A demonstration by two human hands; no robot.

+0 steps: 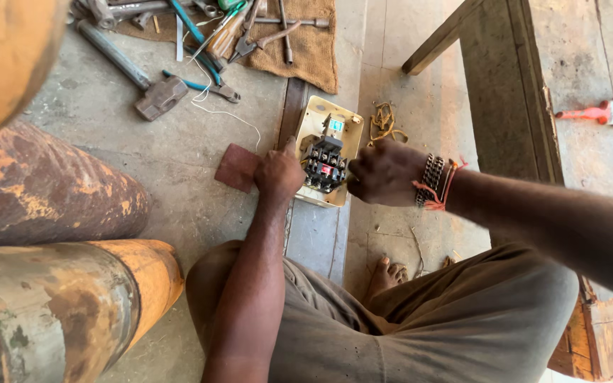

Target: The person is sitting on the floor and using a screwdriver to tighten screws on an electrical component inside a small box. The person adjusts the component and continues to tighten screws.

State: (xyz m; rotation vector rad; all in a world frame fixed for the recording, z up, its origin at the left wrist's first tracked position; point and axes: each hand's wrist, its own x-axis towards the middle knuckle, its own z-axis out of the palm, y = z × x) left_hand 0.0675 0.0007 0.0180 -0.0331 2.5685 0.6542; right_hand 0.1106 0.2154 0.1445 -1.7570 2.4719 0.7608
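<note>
A cream open starter box (350,132) lies on the concrete floor, with a black contactor block (324,164) mounted inside it. My left hand (278,172) rests on the box's left edge, fingers closed against it. My right hand (384,172), wearing bead and thread bracelets, is closed at the box's right side, close to the contactor; whether it holds a small tool is hidden. A reddish-brown square pad (235,167) lies just left of my left hand.
A burlap cloth (313,50) with pliers, screwdrivers and wrenches lies at the top, a hammer (157,96) beside it. Rusty orange cylinders (51,191) crowd the left. A wooden bench leg (501,106) stands right, a red-handled brush (604,111) beyond. Tangled wire (383,122) lies by the box.
</note>
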